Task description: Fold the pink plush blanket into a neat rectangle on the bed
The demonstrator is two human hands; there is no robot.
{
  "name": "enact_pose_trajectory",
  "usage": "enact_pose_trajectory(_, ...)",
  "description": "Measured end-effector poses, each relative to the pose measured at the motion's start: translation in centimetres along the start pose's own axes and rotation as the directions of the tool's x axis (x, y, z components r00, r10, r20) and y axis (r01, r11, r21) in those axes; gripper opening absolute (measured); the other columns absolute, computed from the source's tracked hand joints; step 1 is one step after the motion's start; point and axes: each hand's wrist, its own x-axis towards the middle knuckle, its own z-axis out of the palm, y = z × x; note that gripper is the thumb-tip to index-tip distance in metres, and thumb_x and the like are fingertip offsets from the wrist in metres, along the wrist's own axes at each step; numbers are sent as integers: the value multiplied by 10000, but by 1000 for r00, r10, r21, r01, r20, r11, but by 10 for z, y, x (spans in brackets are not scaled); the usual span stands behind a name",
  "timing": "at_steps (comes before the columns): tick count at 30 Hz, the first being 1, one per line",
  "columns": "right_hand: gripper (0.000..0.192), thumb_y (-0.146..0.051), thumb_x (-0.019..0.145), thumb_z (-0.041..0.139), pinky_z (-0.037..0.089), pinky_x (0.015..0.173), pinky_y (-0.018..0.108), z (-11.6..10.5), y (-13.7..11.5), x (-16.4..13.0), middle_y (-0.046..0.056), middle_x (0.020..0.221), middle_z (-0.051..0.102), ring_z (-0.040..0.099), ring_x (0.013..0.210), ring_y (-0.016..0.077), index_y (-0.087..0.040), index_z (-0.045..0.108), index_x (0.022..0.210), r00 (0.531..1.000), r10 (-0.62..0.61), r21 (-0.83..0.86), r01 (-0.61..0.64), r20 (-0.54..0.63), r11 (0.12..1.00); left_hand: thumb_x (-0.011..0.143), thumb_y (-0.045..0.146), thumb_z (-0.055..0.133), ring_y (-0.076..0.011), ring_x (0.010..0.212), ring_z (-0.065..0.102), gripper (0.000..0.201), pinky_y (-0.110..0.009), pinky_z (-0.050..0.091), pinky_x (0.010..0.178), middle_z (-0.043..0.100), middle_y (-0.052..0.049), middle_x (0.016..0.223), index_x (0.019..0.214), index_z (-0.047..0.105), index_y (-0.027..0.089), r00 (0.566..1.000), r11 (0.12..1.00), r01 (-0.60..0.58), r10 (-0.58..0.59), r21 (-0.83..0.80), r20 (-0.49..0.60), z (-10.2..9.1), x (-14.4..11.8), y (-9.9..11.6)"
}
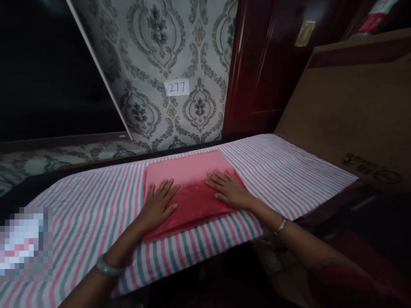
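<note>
A folded pink-red cloth lies flat on a table covered with a pink, grey and white striped sheet. My left hand rests palm down on the cloth's near left part, fingers spread. My right hand lies flat on its right part, fingers pointing left. Neither hand grips anything. A pale bangle is on my left wrist and a thin silver one on my right wrist.
Patterned grey wallpaper with a paper label "277" stands behind the table. A dark red wooden door is at the back right. A large cardboard sheet leans at the right. A blurred patch sits at the left.
</note>
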Motion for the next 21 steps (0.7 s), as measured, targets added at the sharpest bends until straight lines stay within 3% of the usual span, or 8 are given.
enact_pose_trajectory(4,562,-466,1047,376,127,1224,568,14,9,-9,64,1648,226,105,1536,278,-262,310,1567,999,34,0,-34,5,999,1010,566,309,-327,1525,179,640,-653,131,1179,216,-120,1649,1567,322,250,1000,1000,-1,1,-16,19,2,0,-2)
enact_pose_trajectory(11,518,-392,1038,431,147,1226,540,7,5,-18,83,1619,317,197,1522,265,-234,396,1531,999,41,81,-41,-8,996,1000,531,338,-306,1523,186,622,-629,145,1186,283,-97,1627,1554,351,250,1000,998,20,-19,-59,22,-7,-15,-13)
enact_pose_trajectory(14,491,-372,1000,504,218,1196,583,8,-7,-41,133,1544,448,311,1478,309,-198,507,1459,988,103,134,-87,-119,987,984,532,350,-330,1501,249,587,-670,199,1153,363,-89,1592,1508,439,283,993,982,112,-116,-149,-16,-7,-34,-26)
enact_pose_trajectory(16,404,-380,984,527,329,1135,593,1,-32,-55,161,1392,602,461,1375,328,-183,627,1322,959,116,252,-49,-258,966,951,573,400,-331,1465,339,556,-643,240,1155,464,-71,1537,1413,562,312,977,948,166,-196,-272,-85,-7,-45,-33)
enact_pose_trajectory(18,297,-386,989,528,473,1024,481,-17,-68,-64,120,1122,733,625,1163,271,-188,700,1127,906,46,447,162,-420,880,901,619,466,-317,1411,438,543,-553,296,1168,555,-69,1467,1291,666,300,928,878,210,-318,-430,-195,-7,-51,-32)
enact_pose_trajectory(21,298,-431,1014,512,552,786,265,-51,-127,-70,49,942,735,690,872,151,-191,688,1003,875,-74,713,437,-478,548,824,651,563,-310,1345,519,597,-445,383,1143,586,-80,1435,1253,686,255,759,703,294,-583,-648,-289,-6,-54,-13)
